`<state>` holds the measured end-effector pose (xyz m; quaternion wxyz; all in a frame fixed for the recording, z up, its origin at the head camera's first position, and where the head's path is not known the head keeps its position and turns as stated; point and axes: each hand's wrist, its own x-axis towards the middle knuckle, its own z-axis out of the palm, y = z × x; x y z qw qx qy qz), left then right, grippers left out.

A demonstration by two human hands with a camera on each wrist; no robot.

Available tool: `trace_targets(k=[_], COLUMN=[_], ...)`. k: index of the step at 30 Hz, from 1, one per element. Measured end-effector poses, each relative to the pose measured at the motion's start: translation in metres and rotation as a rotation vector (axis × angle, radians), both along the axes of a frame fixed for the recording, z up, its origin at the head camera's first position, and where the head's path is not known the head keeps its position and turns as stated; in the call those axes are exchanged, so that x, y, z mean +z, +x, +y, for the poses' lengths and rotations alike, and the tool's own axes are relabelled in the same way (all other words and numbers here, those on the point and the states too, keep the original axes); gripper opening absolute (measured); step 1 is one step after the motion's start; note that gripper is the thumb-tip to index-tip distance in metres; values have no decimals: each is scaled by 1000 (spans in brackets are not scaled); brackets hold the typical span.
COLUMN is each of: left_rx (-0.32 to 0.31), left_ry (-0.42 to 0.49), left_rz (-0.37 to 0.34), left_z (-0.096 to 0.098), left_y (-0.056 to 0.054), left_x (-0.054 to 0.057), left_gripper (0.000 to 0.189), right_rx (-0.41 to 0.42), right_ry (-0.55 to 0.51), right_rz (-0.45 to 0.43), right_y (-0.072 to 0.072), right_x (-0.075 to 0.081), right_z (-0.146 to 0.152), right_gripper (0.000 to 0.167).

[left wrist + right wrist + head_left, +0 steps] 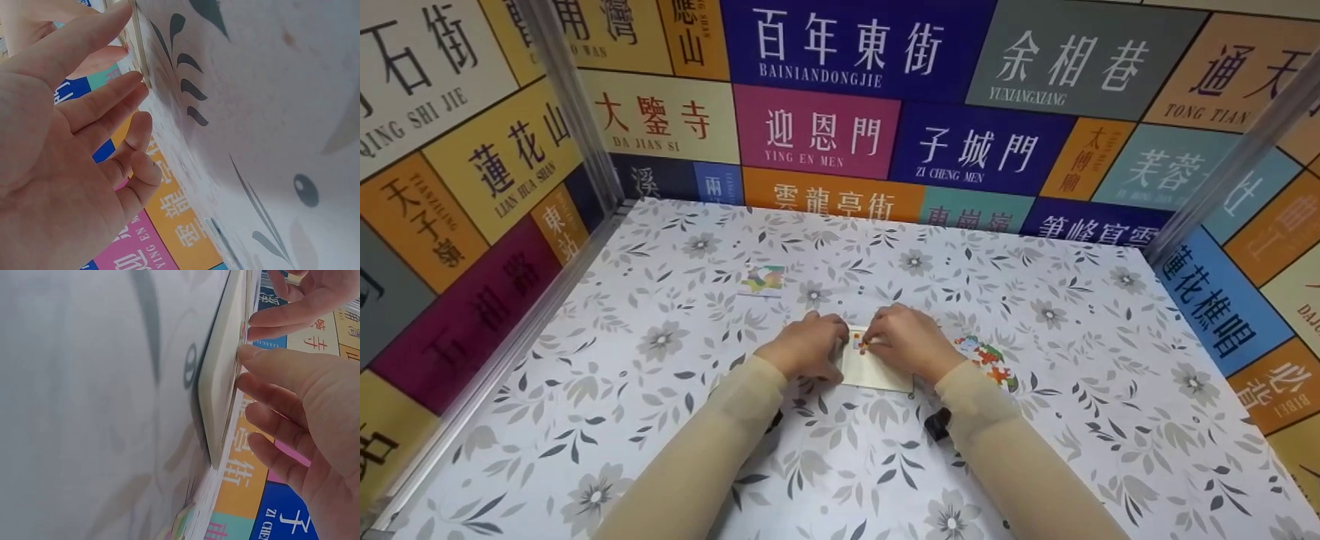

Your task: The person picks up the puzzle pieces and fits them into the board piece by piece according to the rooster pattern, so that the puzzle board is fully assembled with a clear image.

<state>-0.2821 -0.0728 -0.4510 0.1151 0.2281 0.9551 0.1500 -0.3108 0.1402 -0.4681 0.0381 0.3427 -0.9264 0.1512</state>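
A pale square puzzle board (877,377) lies on the table between the hands. A few small colored jigsaw pieces (857,341) sit near its upper left corner. My left hand (808,346) rests at the board's left edge, thumb and first two fingertips touching it, other fingers loosely bent. Over the board, my right hand (906,343) pinches a small orange-red jigsaw piece (863,347) between thumb and forefinger, low against the surface. In the right wrist view, the board (222,377) shows edge-on, and the fingertips mostly hide the piece.
Right of the board lies a pile of loose jigsaw pieces (990,361), partly behind the right forearm. A small square colorful picture (763,280) lies farther back on the left. A floral cloth (660,420) covers the table, with sign-printed walls (825,135) around it.
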Motion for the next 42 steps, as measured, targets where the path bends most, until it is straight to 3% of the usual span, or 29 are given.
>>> trace_targets(k=[12,20,31,42], left_rx=[-30,-47,-86,-150], left_ry=[83,58,32,7], left_rz=[-10,5,-7,12], left_z=[1,1,-4,-7], left_y=[2,1,-3,-1], left_x=[-1,0,0,3], left_gripper=[61,61,71,64], right_rx=[-44,-82,-136,-192], right_ry=[-12,-16,-25,-39], right_rz=[0,-2,-55,-74], right_y=[-1,2,13,26], right_x=[-2,0,11,14], right_z=[-1,2,36,69], right_gripper=[11,12,18,19])
